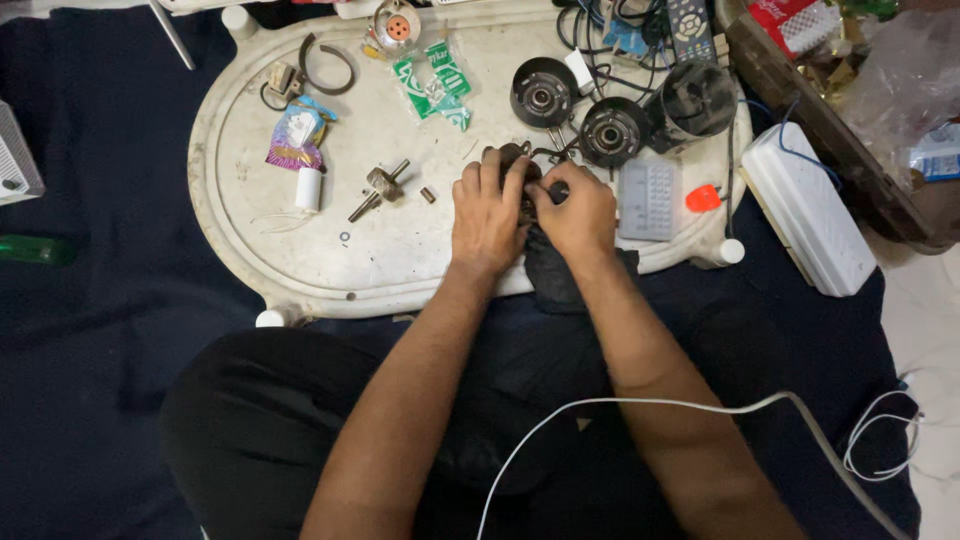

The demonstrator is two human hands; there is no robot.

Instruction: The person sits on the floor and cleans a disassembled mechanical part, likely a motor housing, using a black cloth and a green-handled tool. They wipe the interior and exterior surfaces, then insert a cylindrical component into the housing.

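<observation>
My left hand (488, 212) and my right hand (578, 212) meet over the near edge of a white oval tray (240, 170). Both grip one small dark metal motor part (527, 183), mostly hidden by my fingers. A black cloth (556, 278) hangs under my right hand over the tray's rim. Just beyond my hands lie two black round motor end caps (543, 92) (611, 130) and a black cylindrical motor housing (696, 100).
On the tray: a metal shaft with a gear (381, 187), a white cylinder (309, 189), a purple packet (292, 138), a green packet (435, 82), a grey keypad (648, 199). A white box (806, 205) sits right; a white cable (640, 405) crosses my lap.
</observation>
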